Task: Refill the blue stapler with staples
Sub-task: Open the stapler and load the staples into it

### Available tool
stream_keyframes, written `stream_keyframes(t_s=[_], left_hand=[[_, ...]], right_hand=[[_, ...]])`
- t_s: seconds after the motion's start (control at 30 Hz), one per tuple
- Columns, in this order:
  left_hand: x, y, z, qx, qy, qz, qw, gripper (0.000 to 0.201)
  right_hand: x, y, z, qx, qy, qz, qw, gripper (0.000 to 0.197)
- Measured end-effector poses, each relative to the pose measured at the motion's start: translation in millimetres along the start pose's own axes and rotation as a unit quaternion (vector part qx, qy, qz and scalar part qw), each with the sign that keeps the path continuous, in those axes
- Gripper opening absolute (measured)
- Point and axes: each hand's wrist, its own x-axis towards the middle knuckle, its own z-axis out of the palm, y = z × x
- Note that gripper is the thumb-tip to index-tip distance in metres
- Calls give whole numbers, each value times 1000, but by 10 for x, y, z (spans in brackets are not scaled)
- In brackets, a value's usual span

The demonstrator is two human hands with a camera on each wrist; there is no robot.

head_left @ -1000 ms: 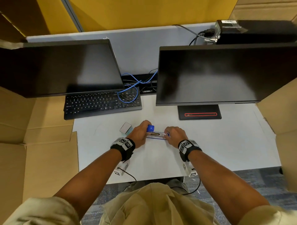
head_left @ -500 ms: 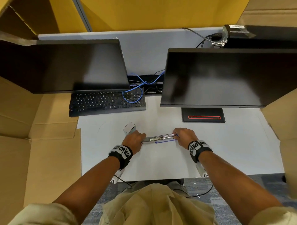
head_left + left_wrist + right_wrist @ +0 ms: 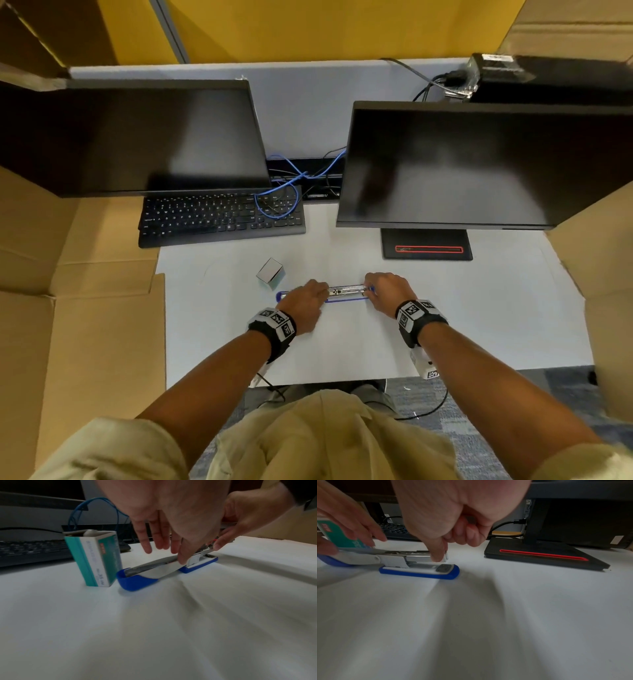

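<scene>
The blue stapler [image 3: 346, 292] lies opened out flat on the white table, its blue-tipped cover [image 3: 137, 582] folded back to the left and its blue base [image 3: 419, 573] on the right. My left hand [image 3: 308, 299] rests over the cover; in the left wrist view its thumb [image 3: 182, 559] presses the cover near the hinge and its fingers [image 3: 149, 545] hang straight. My right hand [image 3: 385, 289] pinches the front end of the metal magazine [image 3: 423, 556] with curled fingers [image 3: 440, 550]. A teal staple box [image 3: 270, 272] stands upright just left of the stapler.
A black keyboard [image 3: 219, 219] with a blue cable [image 3: 274, 202] on it lies behind left. Two dark monitors [image 3: 462, 164] hang over the back, with a black stand base [image 3: 426, 248] behind right. Cardboard sheets [image 3: 85, 325] flank the table [image 3: 479, 325].
The stapler's blue cover has swung from upright down to flat on the left, my left hand lowering with it. My right hand stays at the magazine's front end.
</scene>
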Motion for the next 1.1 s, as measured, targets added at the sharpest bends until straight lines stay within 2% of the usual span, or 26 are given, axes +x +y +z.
stream_keyframes(t_s=[0.13,0.27,0.37,0.57,0.7,0.87,1.1], left_hand=[[-12,153,-14,22,6,21,1000,57],[-36,126,-6,5,4,18,1000,63],[-31,124,31,-7,0,17,1000,70],[-47,172,108,23,-23,-1,999,77],[-60,173,128,17,-28,-5,999,82],[-38,173,137,9,-35,-13,999,84],[-19,178,133,6,-35,-18,999,84]], right_hand=[[-25,-28,13,25,4,12,1000,16],[-30,-75,34,102,26,14,994,29],[-11,-128,57,111,30,15,993,39],[-38,-205,138,54,47,-63,995,43],[-17,-206,214,69,66,-20,995,34],[17,-194,238,18,101,-53,993,16],[63,-219,260,-1,94,-33,995,19]])
